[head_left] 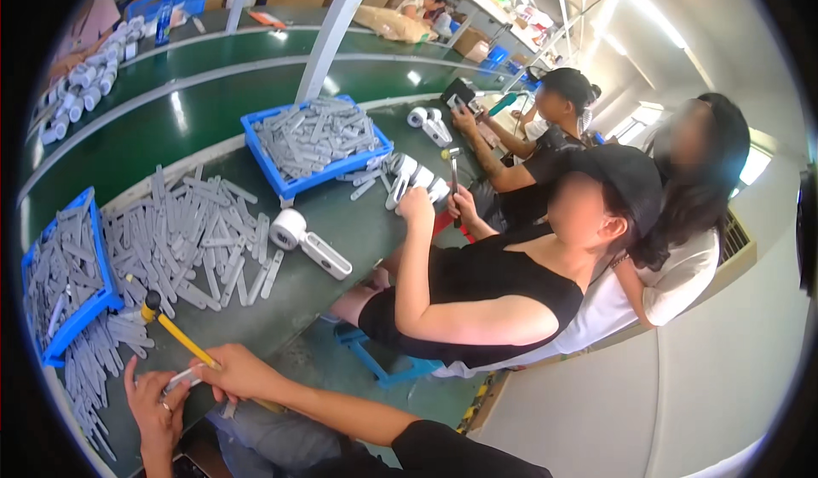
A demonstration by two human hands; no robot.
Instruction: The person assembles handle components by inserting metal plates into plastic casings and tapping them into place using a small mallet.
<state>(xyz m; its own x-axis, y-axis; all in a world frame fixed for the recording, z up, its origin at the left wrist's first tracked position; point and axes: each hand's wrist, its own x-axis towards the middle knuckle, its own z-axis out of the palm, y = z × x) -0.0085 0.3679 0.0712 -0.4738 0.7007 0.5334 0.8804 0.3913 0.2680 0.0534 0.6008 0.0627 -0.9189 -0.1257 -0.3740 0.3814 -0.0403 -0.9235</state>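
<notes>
My right hand [243, 374] is closed round the yellow handle of a small hammer [185, 338], whose black-and-yellow head points away from me over the bench. My left hand [156, 411], with a ring on one finger, grips a pale grey strip-shaped plastic part [182, 379]. Both hands are close together at the bench's near edge. Beyond them spreads a loose heap of similar grey plastic strips [192, 235]. A white device with a round head and a long handle [291, 229] lies to the right of that heap.
Blue crates full of grey strips stand at left [106, 261] and further back [319, 171]. To my right a seated co-worker [477, 282] holds another hammer [453, 171]. More people are beyond. A metal post [332, 39] rises by the green conveyor [204, 107]; white devices [85, 86] lie far left.
</notes>
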